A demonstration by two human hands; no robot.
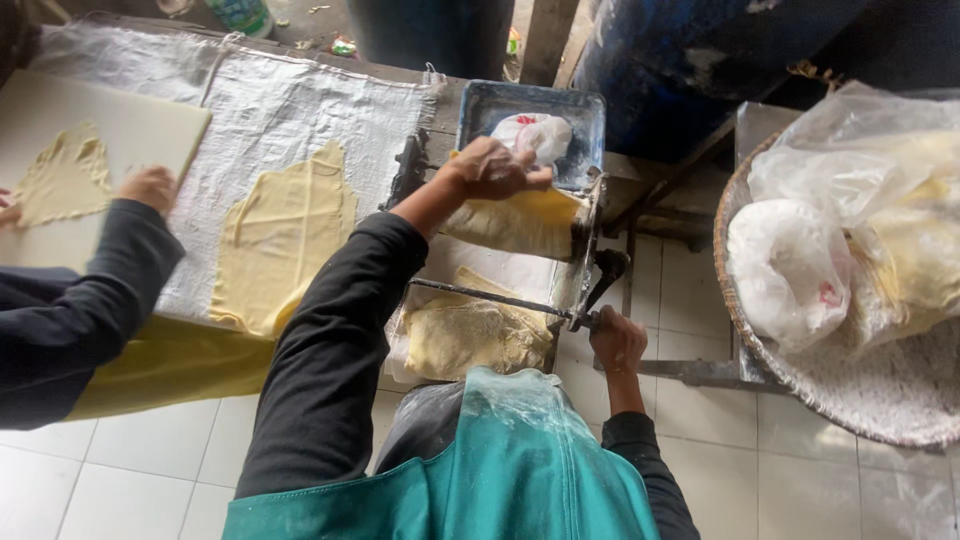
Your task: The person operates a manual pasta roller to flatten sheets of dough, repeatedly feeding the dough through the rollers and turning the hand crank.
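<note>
My left hand (492, 168) presses down on a yellow dough sheet (520, 222) at the top of a hand-cranked roller machine (590, 250). My right hand (617, 340) grips the machine's crank handle (590, 318) at its right side. Rolled dough (465, 335) gathers in folds on the tray below the rollers. Behind the machine a grey metal tray (490, 105) holds a white plastic bag (535, 135). I wear black sleeves and a teal apron.
Another person's hand (148, 186) in a dark sleeve rests on a white board (140, 125) with a dough piece (65, 180) at the left. A long dough sheet (280, 235) lies on a white sack cloth (300, 110). A woven basket (860, 395) with bagged dough stands right.
</note>
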